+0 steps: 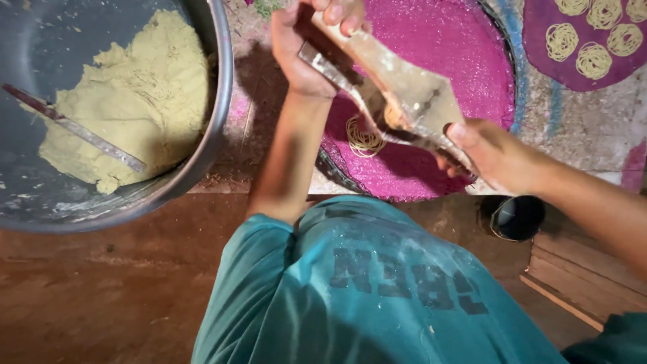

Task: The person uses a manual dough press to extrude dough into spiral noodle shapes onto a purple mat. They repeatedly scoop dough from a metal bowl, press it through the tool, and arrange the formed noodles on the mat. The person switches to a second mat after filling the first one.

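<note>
**Both hands grip the wooden press**

Left of the hands, a metal basin (219, 101) holds yellow dough (135, 94). Below them lies a pink mat (438, 47). The left hand (306, 47) and right hand (492, 155) clasp the wooden press (397, 94) above a noodle coil (364, 138).

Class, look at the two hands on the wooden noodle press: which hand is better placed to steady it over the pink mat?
Probably the left hand: it wraps both handles of the press, while the right hand only pinches its tip above the pink mat.
</note>
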